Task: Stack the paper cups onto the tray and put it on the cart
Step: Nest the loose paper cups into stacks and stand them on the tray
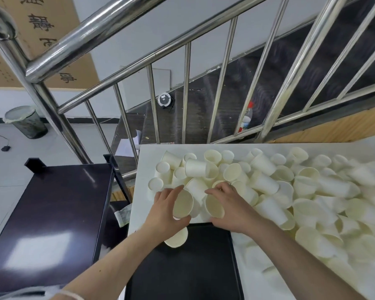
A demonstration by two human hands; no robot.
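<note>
Two hands working at once, near edge first. Lying closest, at six o'clock, black tray [188,267], flat on white tabletop [145,161], bare across most of its surface; one paper cup [178,238] tipped on its side at the tray's ten o'clock corner, half hidden under the left wrist. Just beyond the tray's far edge, left hand [165,210] wrapping thumb and fingers [178,190] round the rim of a cup [183,204], mouth facing the camera. Beside it, toward three o'clock, right hand [230,207] curling over the wall of a second cup [214,206], fingers closed on it, thumb lost behind the cup.

Judging handling: feather-light, thin-walled, easily crushed out of round, so gripping gently at the rolled rim or low on the wall, never squeezing mid-wall. Nesting probably going smoothly only with mouths aligned; dry paper giving decent grip. Loaded tray likely tippy, so lifting by both long edges, keeping level.

Farther out, from twelve through three o'clock, sprawling heap of loose cups [268,182], lying every which way, none visibly nested. Waiting at nine o'clock, dark cart [52,213], top shelf glossy. Beyond all, at twelve o'clock, steel stair railing [139,61] and stairs; bin [26,122] on the floor at ten o'clock.
</note>
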